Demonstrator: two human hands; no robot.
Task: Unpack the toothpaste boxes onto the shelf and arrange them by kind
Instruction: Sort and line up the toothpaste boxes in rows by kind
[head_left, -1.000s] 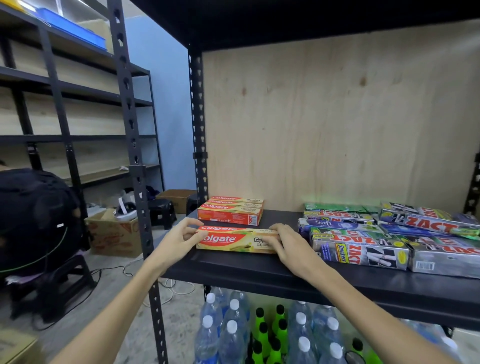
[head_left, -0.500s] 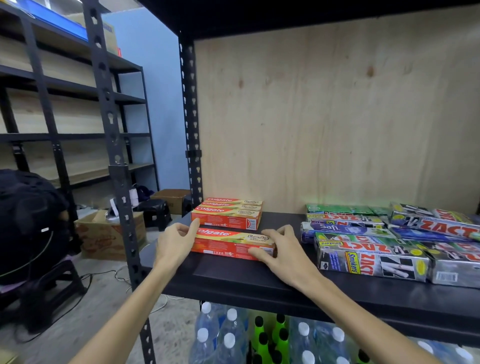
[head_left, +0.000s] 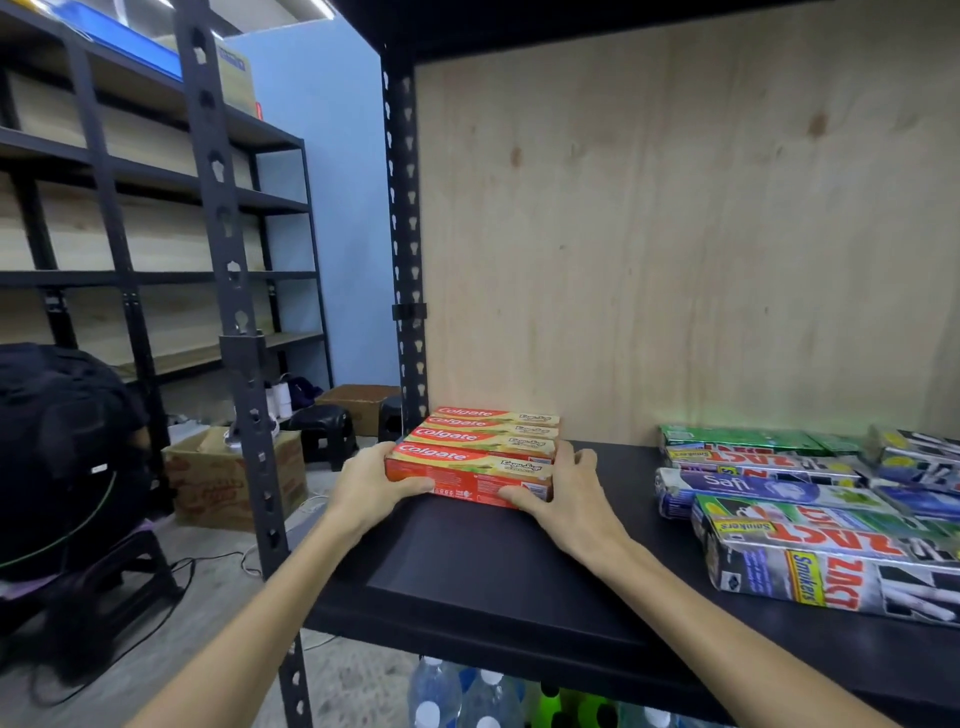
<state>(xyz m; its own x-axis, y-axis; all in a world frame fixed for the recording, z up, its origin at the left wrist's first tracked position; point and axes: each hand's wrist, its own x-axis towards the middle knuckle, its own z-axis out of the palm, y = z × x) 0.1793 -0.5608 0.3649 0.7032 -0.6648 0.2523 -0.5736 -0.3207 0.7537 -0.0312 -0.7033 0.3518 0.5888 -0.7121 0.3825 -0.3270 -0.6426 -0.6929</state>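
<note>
Both the left hand (head_left: 371, 486) and right hand (head_left: 563, 496) grip the front Colgate box (head_left: 467, 475) by its ends; light, stiff cardboard, easily dented, touching the Colgate row (head_left: 491, 428) behind.

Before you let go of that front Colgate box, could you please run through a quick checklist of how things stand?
1. Front Colgate box flush against the Colgate row behind it: ok.
2. Left hand and right hand each at one end of the box: ok.
3. Box lies flat on the shelf: ok.
4. Colgate kept apart from the Zact boxes: ok.
5. Boxes left to unpack: cannot tell.
</note>
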